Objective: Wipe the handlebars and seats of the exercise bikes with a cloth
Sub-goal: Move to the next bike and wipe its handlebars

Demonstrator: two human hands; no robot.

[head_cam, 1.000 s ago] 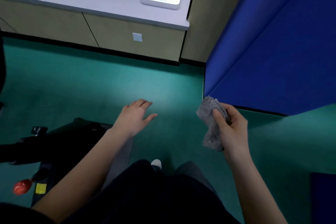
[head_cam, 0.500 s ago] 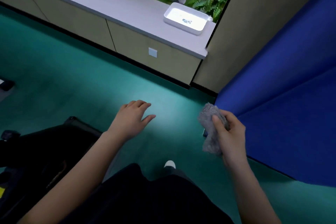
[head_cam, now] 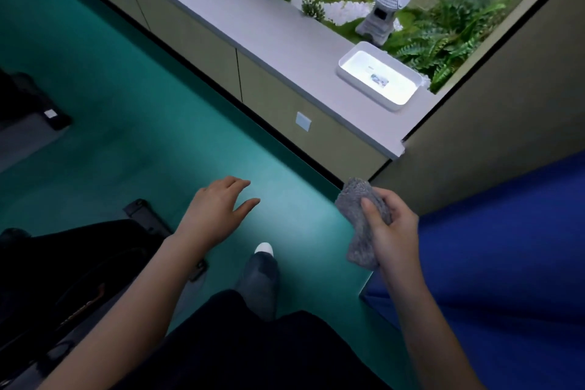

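Your right hand (head_cam: 391, 233) still has its fingers (head_cam: 368, 210) clamped on the grey cloth (head_cam: 361, 218). Your left hand (head_cam: 218, 210) stays empty, fingers apart, over the green floor (head_cam: 158, 123). The view has swung: the white tray (head_cam: 380, 81) now sits farther right.

Dark exercise bike (head_cam: 63, 279) cropped by left and bottom edges, cloth (head_cam: 361, 218) partly hidden inside right hand (head_cam: 391, 231), item in white tray (head_cam: 345, 73) too small to identify.

Nubby grey cloth (head_cam: 361, 218); smooth, faintly sheened green floor (head_cam: 142, 123); seemingly matt grey countertop (head_cam: 269, 32).
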